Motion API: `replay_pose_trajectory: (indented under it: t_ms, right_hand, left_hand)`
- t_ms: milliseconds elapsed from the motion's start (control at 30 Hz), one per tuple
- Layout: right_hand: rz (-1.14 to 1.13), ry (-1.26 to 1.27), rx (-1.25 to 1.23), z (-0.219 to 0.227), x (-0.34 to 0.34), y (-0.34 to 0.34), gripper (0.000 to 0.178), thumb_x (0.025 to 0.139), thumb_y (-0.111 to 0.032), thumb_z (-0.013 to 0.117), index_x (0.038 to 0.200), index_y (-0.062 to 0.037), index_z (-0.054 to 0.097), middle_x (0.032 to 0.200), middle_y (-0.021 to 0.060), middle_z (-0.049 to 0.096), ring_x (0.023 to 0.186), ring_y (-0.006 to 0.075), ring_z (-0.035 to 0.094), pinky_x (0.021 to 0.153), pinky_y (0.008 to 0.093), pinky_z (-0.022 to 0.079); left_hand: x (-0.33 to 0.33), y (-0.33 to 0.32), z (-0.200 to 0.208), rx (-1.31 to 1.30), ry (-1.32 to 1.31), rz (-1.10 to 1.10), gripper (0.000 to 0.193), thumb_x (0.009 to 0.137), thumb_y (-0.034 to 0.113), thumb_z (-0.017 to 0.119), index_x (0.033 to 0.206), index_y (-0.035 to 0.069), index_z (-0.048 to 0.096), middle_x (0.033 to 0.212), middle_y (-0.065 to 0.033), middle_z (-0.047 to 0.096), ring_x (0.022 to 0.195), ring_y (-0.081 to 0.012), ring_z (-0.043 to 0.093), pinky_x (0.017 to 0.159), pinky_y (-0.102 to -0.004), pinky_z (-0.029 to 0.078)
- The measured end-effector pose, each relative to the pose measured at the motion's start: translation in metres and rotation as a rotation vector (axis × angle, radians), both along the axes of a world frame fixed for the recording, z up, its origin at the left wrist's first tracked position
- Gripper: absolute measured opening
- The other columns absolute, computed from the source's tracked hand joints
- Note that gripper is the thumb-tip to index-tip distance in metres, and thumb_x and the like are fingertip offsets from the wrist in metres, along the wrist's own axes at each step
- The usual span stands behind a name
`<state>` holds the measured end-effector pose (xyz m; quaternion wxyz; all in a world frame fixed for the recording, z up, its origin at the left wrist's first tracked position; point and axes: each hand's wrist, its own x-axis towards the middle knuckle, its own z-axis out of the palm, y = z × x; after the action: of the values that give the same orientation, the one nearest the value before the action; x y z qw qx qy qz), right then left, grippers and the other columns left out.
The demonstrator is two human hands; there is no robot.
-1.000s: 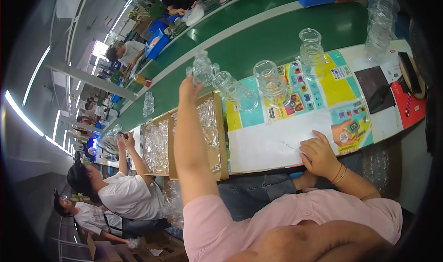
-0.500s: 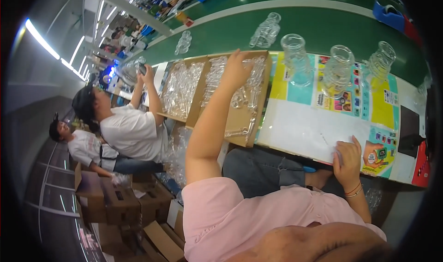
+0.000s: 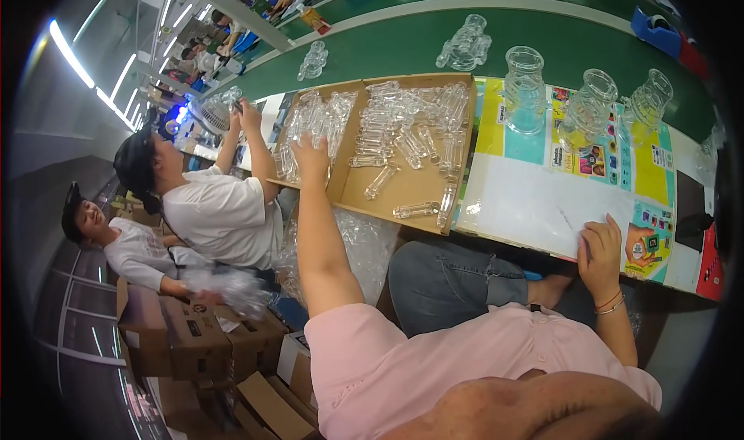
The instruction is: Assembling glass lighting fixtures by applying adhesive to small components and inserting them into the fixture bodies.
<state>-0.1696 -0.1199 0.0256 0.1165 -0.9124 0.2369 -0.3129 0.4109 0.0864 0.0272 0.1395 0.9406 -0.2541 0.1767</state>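
My left hand (image 3: 311, 161) reaches over the left compartment of a shallow cardboard tray (image 3: 403, 219), its fingers apart just above or touching the clear glass-like tubes (image 3: 324, 122) heaped there. Whether a fingertip presses on one is hard to make out. More clear tubes (image 3: 380, 130) lie in the right compartment, some lined up, some loose near its front. At the right, my right hand (image 3: 601, 246) rests on the front edge of a printed board (image 3: 519, 200), fingers stretched out, nothing visible in them.
Three clear, ribbed, vase-like vessels, including one upright vessel (image 3: 525, 91), stand behind the board. A clear piece (image 3: 465, 43) lies on the green bench (image 3: 387, 49). A blue tape dispenser (image 3: 655, 29) sits far right. Cardboard boxes (image 3: 198, 335) and two people are at my left.
My left hand has moved left and nearer, from the right compartment's far side to the left compartment. The view has shifted slightly. A person at left has raised a clear plastic bag.
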Motion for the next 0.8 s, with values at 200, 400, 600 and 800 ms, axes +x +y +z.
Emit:
replay_pose_trajectory:
  t_ms: [200, 400, 600, 800]
  right_hand:
    - [-0.011, -0.009, -0.023, 0.0, 0.007, 0.002, 0.016, 0.068, 0.0, 0.058, 0.084, -0.0018, 0.053, 0.089, 0.0125, 0.054, 0.089, 0.033, 0.051, 0.093, 0.0464, 0.037]
    - [-0.039, 0.026, -0.035, -0.004, 0.004, 0.004, 0.016, 0.07, 0.001, 0.057, 0.085, -0.002, 0.053, 0.093, 0.0132, 0.054, 0.094, 0.0356, 0.05, 0.09, 0.0449, 0.038]
    - [-0.051, 0.042, -0.057, -0.007, 0.006, 0.008, 0.013, 0.074, 0.0, 0.055, 0.087, -0.0013, 0.053, 0.095, 0.014, 0.054, 0.097, 0.0365, 0.049, 0.087, 0.0429, 0.039]
    - [-0.048, 0.028, -0.06, -0.006, 0.004, 0.007, 0.013, 0.074, 0.0, 0.055, 0.087, -0.0014, 0.053, 0.095, 0.0143, 0.054, 0.097, 0.0358, 0.05, 0.086, 0.0418, 0.04]
  left_hand:
    - [0.042, -0.015, -0.008, -0.173, -0.148, 0.045, 0.067, 0.082, 0.03, 0.056, 0.129, -0.008, 0.029, 0.131, -0.0296, 0.032, 0.122, -0.0395, 0.033, 0.102, -0.0412, 0.027]
    - [0.005, -0.051, 0.009, -0.145, 0.119, 0.258, 0.045, 0.079, 0.025, 0.06, 0.113, -0.002, 0.051, 0.112, -0.0234, 0.053, 0.102, -0.0366, 0.053, 0.086, -0.0394, 0.043]
    - [0.011, -0.03, 0.01, -0.351, -0.162, 0.156, 0.03, 0.072, 0.017, 0.068, 0.096, 0.001, 0.061, 0.093, -0.0175, 0.061, 0.084, -0.0323, 0.059, 0.076, -0.0388, 0.046]
    - [-0.034, -0.046, 0.051, -0.99, 0.043, -0.128, 0.029, 0.075, 0.016, 0.069, 0.096, -0.001, 0.059, 0.081, -0.0064, 0.059, 0.071, -0.0157, 0.055, 0.064, -0.0263, 0.044]
